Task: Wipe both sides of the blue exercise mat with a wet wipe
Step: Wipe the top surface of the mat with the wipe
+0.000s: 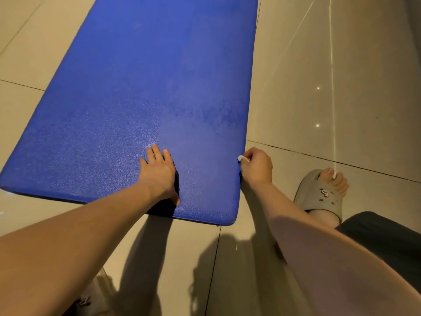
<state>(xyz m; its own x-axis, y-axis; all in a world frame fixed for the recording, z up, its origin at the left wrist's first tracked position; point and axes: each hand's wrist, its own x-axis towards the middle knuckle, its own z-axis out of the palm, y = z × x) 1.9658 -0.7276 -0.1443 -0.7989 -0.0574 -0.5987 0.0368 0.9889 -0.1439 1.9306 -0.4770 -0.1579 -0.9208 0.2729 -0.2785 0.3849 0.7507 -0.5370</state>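
- The blue exercise mat [141,87] is lying flat on the tiled floor [319,110], stretching away from the person.
- The left hand [159,172] is pressing palm-down on the mat, fingers straight and slightly spread, close to the mat's near edge and holding nothing.
- The right hand [256,166] is sitting against the mat's right edge, just up from its near corner, fingers curled in.
- A small white wet wipe [241,158] is poking out from those curled fingers, touching the mat's edge.
- A foot in a grey slipper [312,190] is standing on the floor just right of the mat.
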